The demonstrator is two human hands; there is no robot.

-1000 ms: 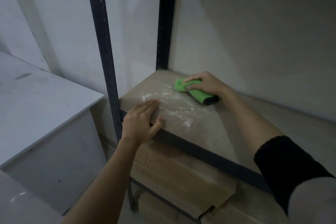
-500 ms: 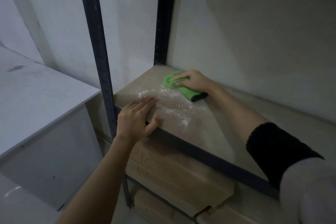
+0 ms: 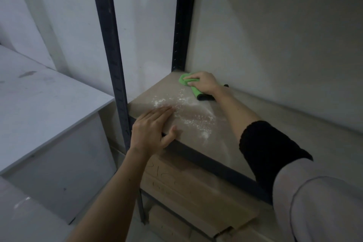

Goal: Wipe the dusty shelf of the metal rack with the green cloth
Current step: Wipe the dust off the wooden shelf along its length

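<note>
Two hands are at work on the shelf (image 3: pixel 198 133) of the metal rack (image 3: pixel 110 49). The green cloth (image 3: pixel 185 81) lies at the far left corner of the shelf, close to the rear upright, and is pressed flat there by the right hand (image 3: pixel 203 82), whose fingers (image 3: pixel 191 80) lie straight and close together on top of it; a dark-edged end of the cloth shows beside the wrist. The left hand (image 3: pixel 152 131) is laid flat near the front left edge, fingers together, thumb hooked over the rim, seemingly as a brace. A scatter of white dust (image 3: pixel 188 116) lies between the hands, untouched by the cloth.

The wiping step is judged to be barely begun. For the next move, the cloth would need to be drawn nearer and rightward across the dust under steady downward pressure, and the left hand lifted clear of the powder beneath its fingertips.
</note>
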